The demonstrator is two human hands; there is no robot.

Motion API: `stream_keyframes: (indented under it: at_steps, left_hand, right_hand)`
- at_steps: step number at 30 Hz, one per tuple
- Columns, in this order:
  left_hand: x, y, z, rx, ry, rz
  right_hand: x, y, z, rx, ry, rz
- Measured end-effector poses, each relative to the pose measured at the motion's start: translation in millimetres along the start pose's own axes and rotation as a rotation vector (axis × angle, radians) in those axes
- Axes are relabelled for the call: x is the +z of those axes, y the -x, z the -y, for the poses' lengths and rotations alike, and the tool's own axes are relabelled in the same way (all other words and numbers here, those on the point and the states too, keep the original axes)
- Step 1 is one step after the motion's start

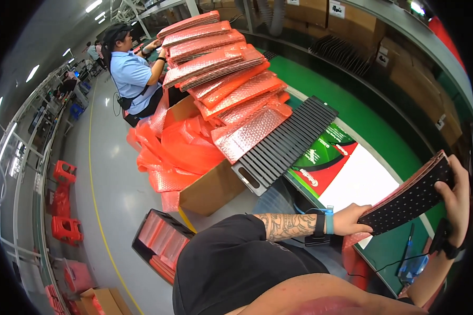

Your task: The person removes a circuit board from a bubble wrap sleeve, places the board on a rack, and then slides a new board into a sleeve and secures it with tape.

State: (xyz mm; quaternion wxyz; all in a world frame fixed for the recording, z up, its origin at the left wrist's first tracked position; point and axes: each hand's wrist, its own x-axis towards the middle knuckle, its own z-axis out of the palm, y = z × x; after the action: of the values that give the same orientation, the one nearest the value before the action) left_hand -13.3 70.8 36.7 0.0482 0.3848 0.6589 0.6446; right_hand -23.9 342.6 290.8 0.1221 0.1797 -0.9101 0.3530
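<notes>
A long black panel with rows of small white dots (404,202) is held tilted over the workbench at the right. Reddish layers show along its upper edge, so it looks like a stack; I cannot tell what they are. My left hand (352,219) grips its lower left end, thumb on the dotted face. Around the other end is my right hand (459,194), its thumb pressing the dotted face. Below the left hand hangs a piece of pink bubble wrap (356,239). A white sheet with a green and red printed part (360,178) lies on the bench beneath.
A black slotted rack (286,144) lies across the bench's left side. Beyond it are piled red bubble-wrap pouches (231,79). A cardboard box (215,189) overflows with red bubble wrap (186,149). A black bin (163,220) stands on the floor. A seated co-worker (134,73) works farther back.
</notes>
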Motion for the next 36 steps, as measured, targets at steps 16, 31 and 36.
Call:
stream_keyframes:
  at_steps: [16,31,36]
  left_hand:
    - [-48.4,-98.5,-8.8,-0.14,0.842,-0.325]
    - [32.5,-55.2,3.7,-0.504,1.558,0.161]
    - [22.5,-12.0,35.0,-0.545,1.828,0.107]
  right_hand:
    - [21.3,17.6,161.0,-0.571,0.577,-0.028]
    - [114.9,52.0,30.2,-0.597,0.819,-0.21]
    - [178.6,101.3,7.3,-0.464,0.749,-0.154]
